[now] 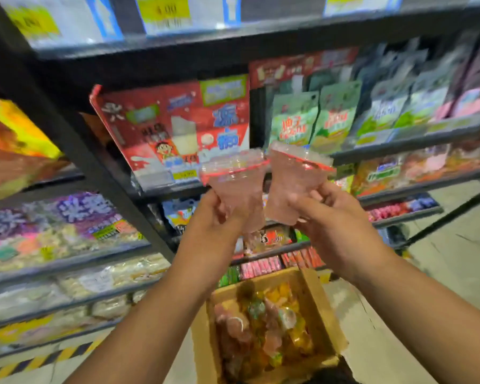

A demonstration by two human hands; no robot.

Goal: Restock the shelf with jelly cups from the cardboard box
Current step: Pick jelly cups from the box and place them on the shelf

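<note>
gripping a clear plastic jelly cup [233,189] with pink filling and a red-edged lid in the left hand [214,214], fingers and thumb curled round its narrow lower end. gripping a second pink jelly cup [294,184] of the same kind in the right hand [336,217], pinched likewise near the base. both held up side by side in front of the black metal shelf [399,146], lids uppermost, tops leaning away from each other, bases close together. inner lid corners very near; touching or apart, cannot tell through the blur.

below, between the two bare forearms, an open brown cardboard box [319,303] on the pale floor [455,259], filled with a loose jumble of pink, orange, yellow and green jelly cups [263,331].

behind the raised cups, on the shelf, a red printed carton [166,126] with a cartoon child and blue lettering, tilted to the left. just to its right, a row of green and white stand-up pouches [313,120]. in the bay at left, purple packets [75,209] above rows of pale wrapped packs [108,278]. on lower tiers behind the box, small pink and red packs [261,266]. at top, blurred yellow price tags [164,11]. along the floor at lower left, a strip of yellow and black striped tape [53,356].
</note>
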